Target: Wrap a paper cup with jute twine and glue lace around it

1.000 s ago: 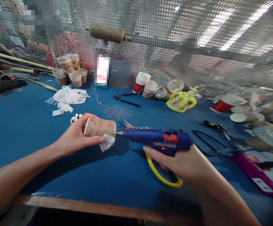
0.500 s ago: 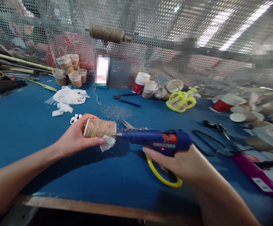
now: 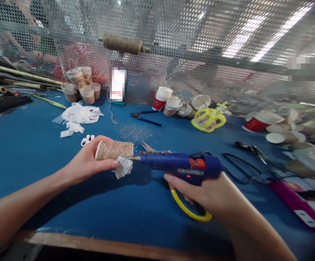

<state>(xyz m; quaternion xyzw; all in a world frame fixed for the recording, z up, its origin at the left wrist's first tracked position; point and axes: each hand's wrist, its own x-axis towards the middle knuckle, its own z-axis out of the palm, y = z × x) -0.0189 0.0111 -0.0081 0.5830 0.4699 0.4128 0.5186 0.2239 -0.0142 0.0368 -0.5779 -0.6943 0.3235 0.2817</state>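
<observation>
On its side in my left hand [image 3: 88, 163] lies a small paper cup wrapped in brown twine [image 3: 115, 149], fingers around it and thumb along its lower side. A torn white fabric strip [image 3: 125, 168] hangs from the cup beside my thumb. My right hand [image 3: 203, 190] grips a blue hot glue gun [image 3: 168, 160] with a lit red light. Its metal nozzle meets the cup near the base, above the strip; whether glue is coming out cannot be seen. Yellow-handled scissors [image 3: 188, 212] are partly hidden under the gun and right hand, blades showing beyond.
Pliers [image 3: 149, 119], white fabric scraps [image 3: 83, 114] and a yellow crown-shaped piece [image 3: 209, 119] lie farther back. Several twine-handled cups [image 3: 77, 81] stand at left. A purple power strip [image 3: 295, 204] and black cable [image 3: 239, 166] are at right. A twine roll [image 3: 122, 43] hangs on the mesh.
The view has tilted slightly, so the background sits a little lower. The fabric strip hangs slightly lower from the cup. Both hands keep their holds, and the nozzle stays at the cup.
</observation>
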